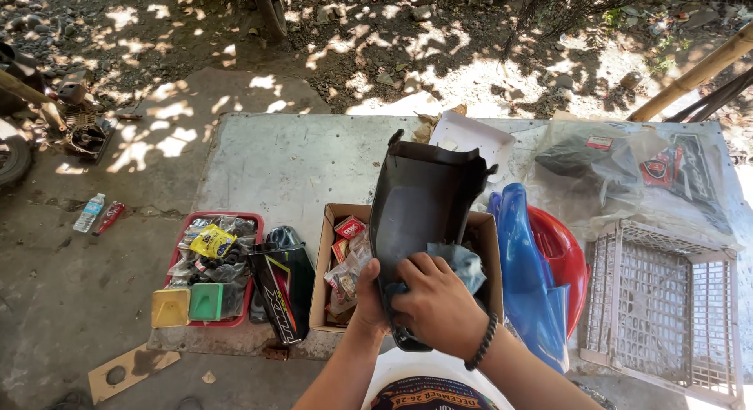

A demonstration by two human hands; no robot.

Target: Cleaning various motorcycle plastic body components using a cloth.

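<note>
At the centre of the frame a dark grey, curved plastic motorcycle panel (pixel 420 222) stands upright over an open brown cardboard box (pixel 328 265) of small packets, its lower end hiding much of the box's interior. The right hand (pixel 435 304), with a black bead bracelet at the wrist, presses a crumpled blue cloth (pixel 463 265) against the panel's smooth inner face, its grip closed over the cloth. The left hand (pixel 369 300) sits behind the panel's lower edge, mostly hidden, so I cannot tell how its grip stands. To the left lie a red plastic tray (pixel 251 222) of bagged parts and a black striped panel (pixel 284 288); to the right, glossy blue (pixel 525 277) and red fairing pieces (pixel 565 253), a pale lattice crate (pixel 667 300) and clear bags of dark parts (pixel 620 167). All rest on a worn grey tabletop (pixel 290 159) under dappled shade, its right edge cut off by glare.
</note>
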